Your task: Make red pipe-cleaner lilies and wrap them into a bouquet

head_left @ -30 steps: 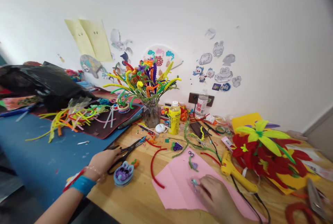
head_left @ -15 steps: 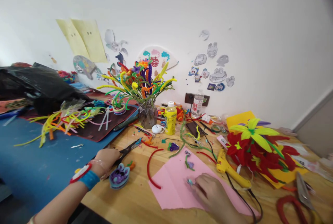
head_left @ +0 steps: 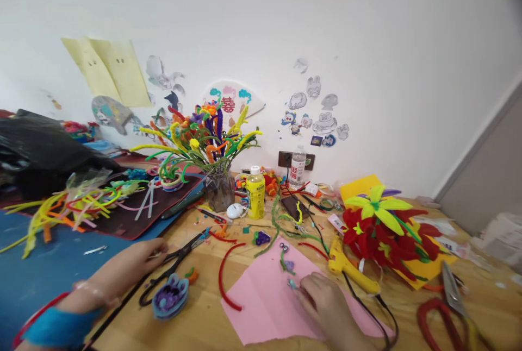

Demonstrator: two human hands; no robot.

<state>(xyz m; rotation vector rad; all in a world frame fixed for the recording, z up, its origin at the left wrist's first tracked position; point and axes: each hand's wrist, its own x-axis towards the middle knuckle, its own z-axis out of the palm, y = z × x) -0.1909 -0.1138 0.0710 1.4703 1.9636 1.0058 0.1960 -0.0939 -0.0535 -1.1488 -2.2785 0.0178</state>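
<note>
My left hand (head_left: 141, 259) has its fingers bent against the handles of the black scissors (head_left: 179, 256), which lie on the wooden table; its fingertips are partly hidden. Just to the right of it sits a blue-and-purple fuzzy ornament (head_left: 170, 296) with an orange piece (head_left: 191, 274) beside it. Over the pink paper (head_left: 261, 296), my right hand (head_left: 322, 302) is closed, with a small light-blue piece (head_left: 291, 284) at its fingertips. Shiny silver beads (head_left: 284, 247) and a purple-and-green fuzzy piece (head_left: 289, 265) lie on the paper past that hand.
A red pipe cleaner (head_left: 222, 277) curves left of the paper. To the right are a yellow glue gun (head_left: 353, 269) with its cable, a red flower bunch (head_left: 371, 231) and red-handled scissors (head_left: 451, 291). Behind stand a yellow bottle (head_left: 255, 193) and a vase (head_left: 219, 190) of pipe-cleaner flowers.
The whole view has shifted, with things lower and further left. My left hand has drawn back leftward along the scissors, baring a handle loop. My right hand stays over the pink paper.
</note>
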